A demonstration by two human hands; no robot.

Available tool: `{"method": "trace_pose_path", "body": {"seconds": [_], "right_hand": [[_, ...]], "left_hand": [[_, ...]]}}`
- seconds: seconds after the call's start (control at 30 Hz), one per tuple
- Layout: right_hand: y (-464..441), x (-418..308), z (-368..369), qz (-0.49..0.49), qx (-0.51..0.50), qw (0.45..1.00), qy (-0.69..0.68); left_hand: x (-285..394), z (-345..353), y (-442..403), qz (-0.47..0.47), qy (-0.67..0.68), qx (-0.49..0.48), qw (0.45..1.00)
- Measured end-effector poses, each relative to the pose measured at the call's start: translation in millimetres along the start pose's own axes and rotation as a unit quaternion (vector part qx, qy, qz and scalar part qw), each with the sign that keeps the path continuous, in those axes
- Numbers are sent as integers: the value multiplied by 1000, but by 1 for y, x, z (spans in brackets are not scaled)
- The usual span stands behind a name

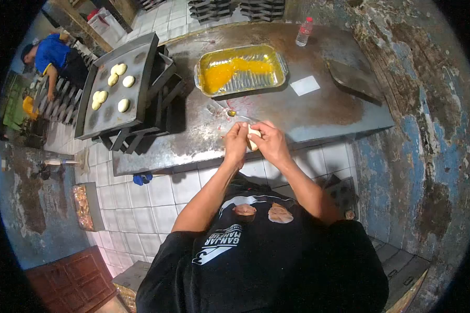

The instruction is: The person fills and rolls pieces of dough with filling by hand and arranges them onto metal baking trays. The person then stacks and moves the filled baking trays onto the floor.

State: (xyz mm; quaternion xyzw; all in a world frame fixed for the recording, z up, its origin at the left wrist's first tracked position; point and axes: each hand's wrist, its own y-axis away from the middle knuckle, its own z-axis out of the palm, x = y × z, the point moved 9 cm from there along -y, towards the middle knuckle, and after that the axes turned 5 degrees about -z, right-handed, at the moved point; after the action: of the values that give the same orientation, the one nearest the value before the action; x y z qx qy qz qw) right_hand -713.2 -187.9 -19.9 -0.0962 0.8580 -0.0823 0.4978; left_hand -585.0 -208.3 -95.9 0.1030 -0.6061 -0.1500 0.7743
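Pan point(253, 80) holds orange mixture point(218, 76) — both hands point(236, 142) point(273, 144), curled nearly closed, grip pale dough point(254, 140).

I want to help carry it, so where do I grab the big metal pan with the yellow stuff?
Probably best to hold the pan by its left end and right end together, coming from outside, under the rim. It's long, shallow and lying flat, so that should keep it level, and your grip out of the yellow stuff.

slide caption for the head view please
Left hand and right hand hold a pale dough piece at a worn grey metal table, near a silver rectangular pan of orange-yellow paste.
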Motion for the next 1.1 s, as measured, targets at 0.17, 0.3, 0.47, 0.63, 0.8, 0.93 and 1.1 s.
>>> {"method": "trace_pose_path", "body": {"seconds": [0.17, 0.3, 0.47, 0.63, 0.8, 0.93, 1.1], "right_hand": [[16, 32, 14, 158, -7, 918, -364], [2, 23, -1, 101, 19, 941, -324], [26, -5, 61, -198, -72, 951, 224], [-48, 40, 31, 82, -18, 994, -74], [-107, 134, 73, 223, -49, 943, -242], [-123, 116, 41, 174, -11, 973, -152], [-154, 64, -10, -17, 18, 987, 157]], "left_hand": [[31, 9, 17, 92, -138, 82, 983], [17, -5, 20, 52, 20, 41, 998], [-91, -42, -6, 33, -268, -75, 960], [-53, -45, -10, -123, -44, -66, 989], [-39, -76, -66, -61, -132, -106, 984], [-20, -133, -78, -45, -176, -49, 982], [13, -94, -109, -46, -91, -70, 992]]}}
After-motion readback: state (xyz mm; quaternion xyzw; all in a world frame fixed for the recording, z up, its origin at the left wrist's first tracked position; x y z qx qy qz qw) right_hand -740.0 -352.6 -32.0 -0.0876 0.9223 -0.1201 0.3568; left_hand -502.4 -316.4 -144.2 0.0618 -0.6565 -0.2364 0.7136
